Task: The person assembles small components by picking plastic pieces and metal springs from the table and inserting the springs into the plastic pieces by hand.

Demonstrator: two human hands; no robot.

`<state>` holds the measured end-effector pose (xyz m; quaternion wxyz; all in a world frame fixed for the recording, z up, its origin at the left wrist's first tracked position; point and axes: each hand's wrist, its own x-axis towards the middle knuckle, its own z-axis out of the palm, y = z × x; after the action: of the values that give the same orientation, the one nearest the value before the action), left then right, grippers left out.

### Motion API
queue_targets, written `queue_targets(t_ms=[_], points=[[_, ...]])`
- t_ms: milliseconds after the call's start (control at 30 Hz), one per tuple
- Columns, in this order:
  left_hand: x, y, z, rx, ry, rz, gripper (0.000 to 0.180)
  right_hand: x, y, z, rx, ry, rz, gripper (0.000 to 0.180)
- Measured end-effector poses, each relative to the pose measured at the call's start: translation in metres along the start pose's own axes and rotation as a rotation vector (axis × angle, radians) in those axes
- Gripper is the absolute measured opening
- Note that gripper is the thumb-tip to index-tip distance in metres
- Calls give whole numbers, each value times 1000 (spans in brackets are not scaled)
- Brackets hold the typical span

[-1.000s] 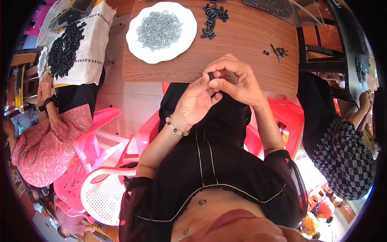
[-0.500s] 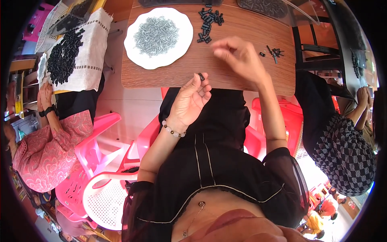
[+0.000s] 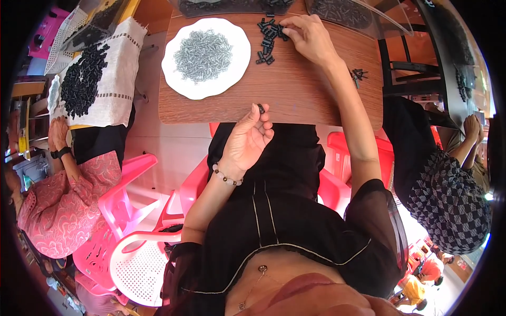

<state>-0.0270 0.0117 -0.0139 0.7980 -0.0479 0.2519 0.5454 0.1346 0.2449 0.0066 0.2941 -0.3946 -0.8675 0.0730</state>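
Note:
In front of my waist, just off the table's near edge, my left hand (image 3: 247, 138) is closed, palm up. It pinches a small black cylindrical part (image 3: 261, 108) between thumb and fingertips. My right hand (image 3: 312, 41) reaches to the far side, its thumb and index finger slightly apart at the right edge of a pile of small black cylindrical parts (image 3: 268, 38). To the left of that pile stands a white scalloped plate (image 3: 240, 68) heaped with small clear pieces (image 3: 203, 55). Some thin dark pieces (image 3: 358, 76) lie near the table's right edge.
Clear bins (image 3: 232, 6) of black parts border the wooden table (image 3: 211, 111) at the back. A cloth-covered table (image 3: 117, 79) to the left bears another black heap (image 3: 84, 79). People sit on both sides, and pink chairs (image 3: 132, 168) stand around.
My right hand has moved away from me, from above the middle of the table to the black pile. The left hand stays nearly where it was, still pinching the black part.

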Motion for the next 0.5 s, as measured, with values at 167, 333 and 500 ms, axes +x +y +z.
queue_targets(t_ms=[167, 333, 500], points=[[0, -1, 2, -5, -7, -6, 32, 13, -3, 13, -62, -38, 80, 19], [0, 0, 2, -55, 1, -29, 24, 15, 0, 22, -121, -16, 68, 17], [0, 0, 1, -5, -4, -9, 33, 14, -1, 22, -84, -40, 97, 15]])
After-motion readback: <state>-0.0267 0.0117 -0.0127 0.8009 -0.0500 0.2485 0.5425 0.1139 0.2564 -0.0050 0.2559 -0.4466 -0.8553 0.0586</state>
